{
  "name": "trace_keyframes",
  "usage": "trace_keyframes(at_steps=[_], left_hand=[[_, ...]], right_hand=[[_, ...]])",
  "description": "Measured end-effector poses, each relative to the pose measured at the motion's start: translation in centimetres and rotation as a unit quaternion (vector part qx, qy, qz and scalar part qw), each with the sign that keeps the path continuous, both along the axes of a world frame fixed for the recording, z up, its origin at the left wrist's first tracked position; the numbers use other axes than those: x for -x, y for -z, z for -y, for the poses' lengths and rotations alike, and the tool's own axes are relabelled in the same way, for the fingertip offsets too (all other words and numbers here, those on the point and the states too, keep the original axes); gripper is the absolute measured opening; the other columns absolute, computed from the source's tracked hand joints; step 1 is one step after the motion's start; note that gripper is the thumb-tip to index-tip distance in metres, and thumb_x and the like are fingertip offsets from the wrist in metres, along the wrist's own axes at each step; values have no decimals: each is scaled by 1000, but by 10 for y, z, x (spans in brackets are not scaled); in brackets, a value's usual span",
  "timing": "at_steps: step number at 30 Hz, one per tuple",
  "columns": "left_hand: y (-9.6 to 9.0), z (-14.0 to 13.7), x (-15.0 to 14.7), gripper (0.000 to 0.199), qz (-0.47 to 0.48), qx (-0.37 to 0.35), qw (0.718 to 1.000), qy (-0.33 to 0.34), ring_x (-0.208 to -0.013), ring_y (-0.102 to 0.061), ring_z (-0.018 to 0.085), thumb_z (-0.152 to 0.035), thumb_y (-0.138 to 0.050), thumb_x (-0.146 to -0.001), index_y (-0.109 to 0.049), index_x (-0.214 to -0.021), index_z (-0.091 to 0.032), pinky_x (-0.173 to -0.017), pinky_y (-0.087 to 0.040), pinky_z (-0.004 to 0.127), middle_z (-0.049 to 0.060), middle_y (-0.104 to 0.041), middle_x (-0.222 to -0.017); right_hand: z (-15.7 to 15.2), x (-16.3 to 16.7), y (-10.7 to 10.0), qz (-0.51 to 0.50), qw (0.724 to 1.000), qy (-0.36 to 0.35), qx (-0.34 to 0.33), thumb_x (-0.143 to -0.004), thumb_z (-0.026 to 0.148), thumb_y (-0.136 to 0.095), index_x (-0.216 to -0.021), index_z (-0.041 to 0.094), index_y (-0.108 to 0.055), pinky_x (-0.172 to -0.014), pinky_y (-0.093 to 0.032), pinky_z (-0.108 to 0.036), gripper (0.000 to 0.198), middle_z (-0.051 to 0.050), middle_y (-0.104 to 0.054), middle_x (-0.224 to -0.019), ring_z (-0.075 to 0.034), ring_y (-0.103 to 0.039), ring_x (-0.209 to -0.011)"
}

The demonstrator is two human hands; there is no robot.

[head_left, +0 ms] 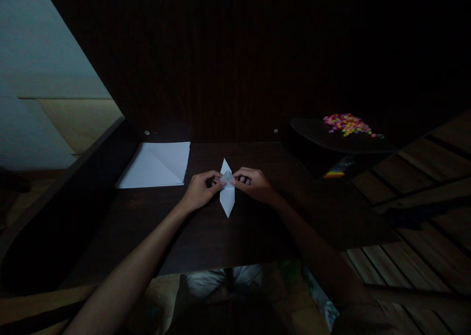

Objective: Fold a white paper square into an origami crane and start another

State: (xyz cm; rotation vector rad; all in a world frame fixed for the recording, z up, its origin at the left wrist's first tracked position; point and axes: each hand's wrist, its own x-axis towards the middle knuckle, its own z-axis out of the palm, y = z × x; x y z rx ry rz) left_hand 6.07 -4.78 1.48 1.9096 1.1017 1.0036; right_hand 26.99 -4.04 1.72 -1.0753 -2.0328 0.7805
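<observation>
A folded piece of white paper (pixel 227 200), narrow and pointed at both its far and near ends, is between my two hands over the dark desk. My left hand (pixel 201 189) pinches its left edge near the middle, thumb on top. From the other side, my right hand (pixel 253 183) pinches the right edge the same way, fingers curled under. A small raised flap with a dark slit shows between the two thumbs. The fingertips beneath the paper are hidden.
A stack of white paper sheets (pixel 158 164) with a diagonal crease on top lies at the desk's back left. Colourful small beads or pieces (pixel 348 124) sit on a dark curved shelf (pixel 312 131) at right. A dark side panel (pixel 66 207) borders the desk (pixel 206 242) on the left.
</observation>
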Motion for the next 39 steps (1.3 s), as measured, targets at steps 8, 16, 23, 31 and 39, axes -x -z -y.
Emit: trace_keyframes(at_steps=[8,16,23,31,39], left_hand=[[0,-1,1,16,-44,-15,999,1,-75,-64,17,-32,-65,-83,-70,-87,-18,-69,-46,26,2,-71,-81],[1,-2,3,10,-21,-40,998,53,-85,-66,19,-24,-64,-85,-70,-89,-18,-80,-48,31,5,-72,-89],[-1,-1,-2,14,50,-63,996,36,-93,-63,19,-30,-66,-84,-68,-92,-18,-85,-49,33,7,-68,-98],[1,3,-9,39,147,299,943,-5,-65,-64,15,-45,-76,-72,-67,-90,-12,-59,-53,27,6,-69,-77],[-3,7,-16,28,211,374,903,26,-55,-63,13,-37,-76,-75,-69,-78,-10,-49,-52,22,8,-70,-71]], right_hand=[[0,-2,1,22,1000,-16,-9,-81,22,-62,-81,17,-70,-60,-40,-23,9,0,-61,-77,-9,-51,-62],[-7,-3,7,-57,981,164,90,-72,33,-71,-89,18,-57,-48,-40,-21,27,0,-62,-82,-8,-51,-53],[-5,9,6,-125,940,45,316,-76,39,-67,-80,16,-59,-33,-27,-16,25,5,-53,-51,-6,-44,-37],[-6,16,6,-258,914,93,297,-67,40,-70,-80,15,-63,-32,-30,-17,29,5,-53,-45,-8,-46,-37],[-6,16,6,-278,906,109,301,-61,41,-72,-71,15,-62,-33,-29,-18,30,4,-53,-46,-7,-45,-38]])
